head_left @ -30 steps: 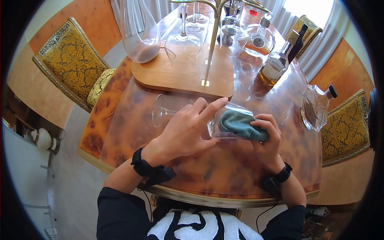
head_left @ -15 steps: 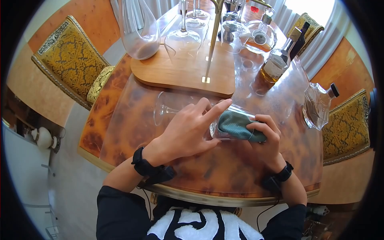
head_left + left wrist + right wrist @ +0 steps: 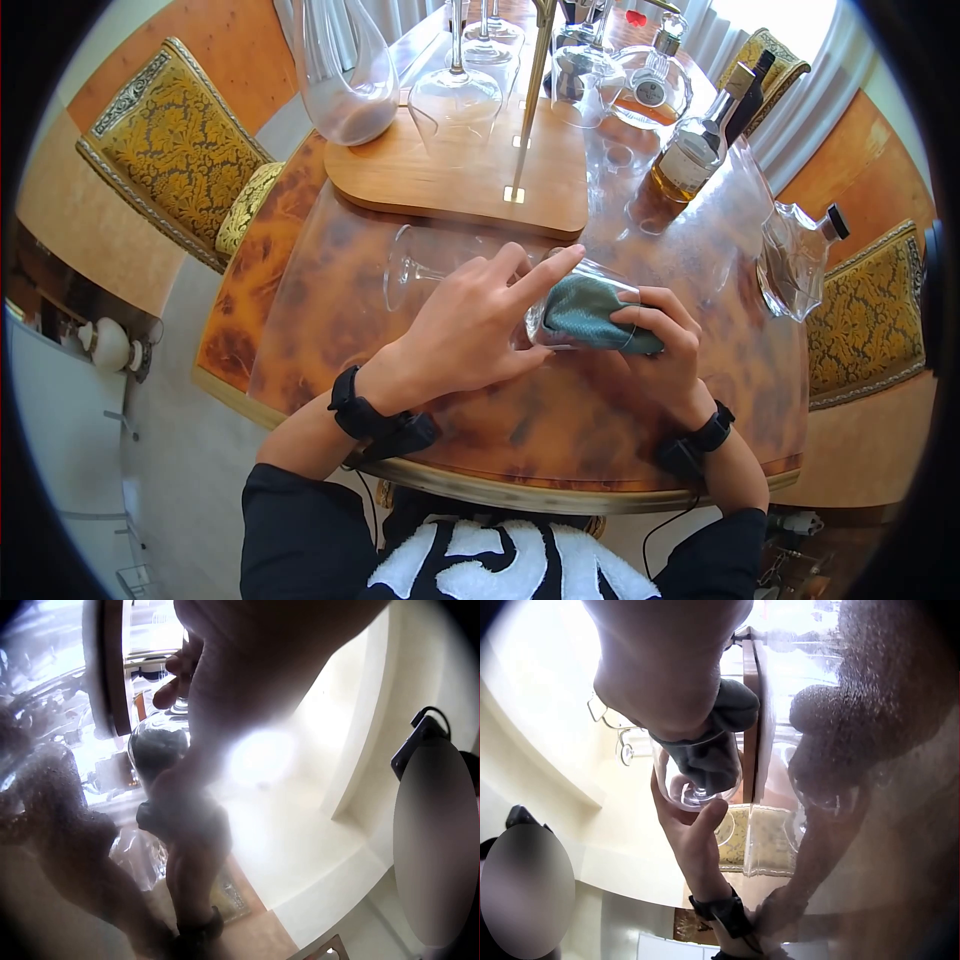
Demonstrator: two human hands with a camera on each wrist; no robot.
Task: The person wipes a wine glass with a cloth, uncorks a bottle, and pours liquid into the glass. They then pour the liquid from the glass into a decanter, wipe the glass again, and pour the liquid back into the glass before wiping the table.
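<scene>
A stemmed glass lies on its side in the air above the table, its clear foot (image 3: 402,268) to the left and its bowl (image 3: 606,272) to the right. The left hand (image 3: 455,325) holds the bowl near the stem, thumb below and fingers above. The right hand (image 3: 668,345) grips a green cloth (image 3: 585,312) that is bunched inside the bowl. In the right wrist view the dark-looking cloth (image 3: 711,761) fills part of the bowl, with the left hand (image 3: 694,844) around its base. The left wrist view shows the bowl (image 3: 159,744) beside the right hand (image 3: 191,832).
A wooden stand (image 3: 450,190) with a brass post and hanging glasses is behind the hands. A decanter (image 3: 350,105) stands at its left. Bottles, including an amber one (image 3: 690,160), stand right of it. A clear bottle (image 3: 795,262) tilts at the table's right edge.
The cloth and the right fingers have shifted slightly left and down within the bowl. The left hand keeps its hold almost unmoved. The head view has tilted slightly.
</scene>
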